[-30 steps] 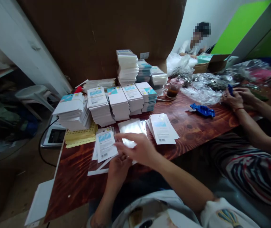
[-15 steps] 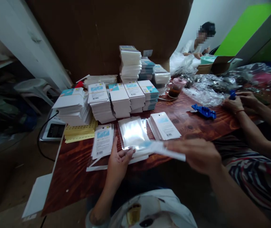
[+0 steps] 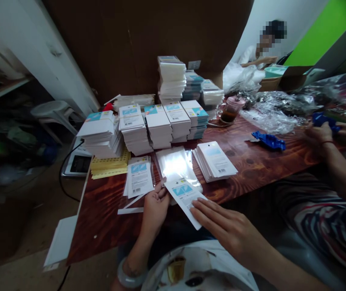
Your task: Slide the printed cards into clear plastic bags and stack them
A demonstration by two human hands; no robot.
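My right hand (image 3: 226,224) grips a white and blue printed card (image 3: 181,195) by its near end, fingers flat on top. The card slants over the near edge of a stack of clear plastic bags (image 3: 174,161). With curled fingers, my left hand (image 3: 156,207) pinches at the near left edge of those bags, beside the card's far corner; its fingertips are partly hidden. Left of the bags lie printed cards in clear bags (image 3: 139,178). A fanned pile of cards (image 3: 217,159) rests to their right.
Banded card stacks (image 3: 157,125) line the back, beside yellow sticker sheets (image 3: 109,163). A lidded cup of dark drink (image 3: 230,111) stands behind the blue plastic part (image 3: 268,141). A co-worker's hands (image 3: 324,133) hold another blue piece at right; another person sits farther back.
My right hand has brought the card leftward and turned its printed face up, close to my left hand. My left hand stays at the bags' edge. The view has shifted slightly.
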